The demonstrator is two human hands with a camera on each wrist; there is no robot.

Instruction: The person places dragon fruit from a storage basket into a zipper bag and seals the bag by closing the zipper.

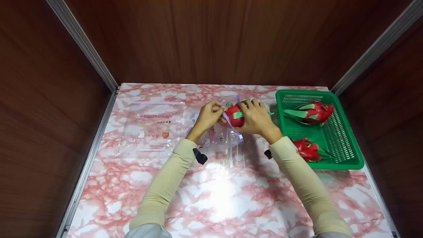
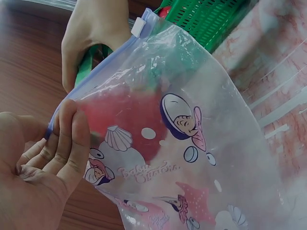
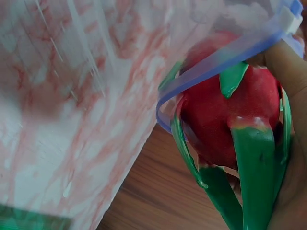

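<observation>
A clear slider zip bag (image 2: 201, 143) with purple edging and shell prints hangs from my left hand (image 1: 209, 116), whose fingers pinch its rim. Partly inside the bag's mouth is a red dragon fruit (image 1: 234, 116) with green leaf tips. My right hand (image 1: 256, 118) grips that fruit from its right side. In the right wrist view the purple rim crosses the fruit (image 3: 225, 115), and its long green leaves stick out of the bag. The white slider (image 2: 138, 27) sits near one end of the rim.
A green basket (image 1: 355, 145) stands at the right, holding two more dragon fruits (image 1: 315, 113). Another clear printed bag (image 1: 150, 129) lies flat on the marbled table (image 1: 132, 198) at the left. Dark wood panels (image 1: 211, 43) enclose the back and sides.
</observation>
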